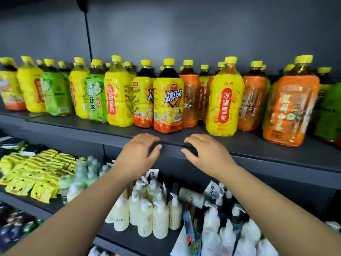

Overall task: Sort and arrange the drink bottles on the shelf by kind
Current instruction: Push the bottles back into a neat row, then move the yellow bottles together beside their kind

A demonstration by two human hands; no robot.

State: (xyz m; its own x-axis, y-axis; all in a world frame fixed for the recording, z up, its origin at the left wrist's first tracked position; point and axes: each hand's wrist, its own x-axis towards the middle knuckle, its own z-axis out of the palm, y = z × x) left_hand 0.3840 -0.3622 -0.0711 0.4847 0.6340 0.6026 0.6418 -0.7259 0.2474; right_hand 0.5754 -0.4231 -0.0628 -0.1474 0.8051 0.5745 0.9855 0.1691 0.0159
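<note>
Several drink bottles with yellow caps stand mixed along the dark shelf. Among them are a yellow pear-drink bottle, a green tea bottle, an iced black tea bottle, another yellow pear-drink bottle and an orange-labelled bottle. More bottles stand behind them, partly hidden. My left hand and my right hand hover side by side at the shelf's front edge, below the iced black tea bottle. Both have loosely curled fingers and hold nothing.
On the lower shelf lie yellow snack packets at the left, and cream pump bottles and white pump bottles stand under my arms. A dark back wall rises behind the drinks, with a black cable running down it.
</note>
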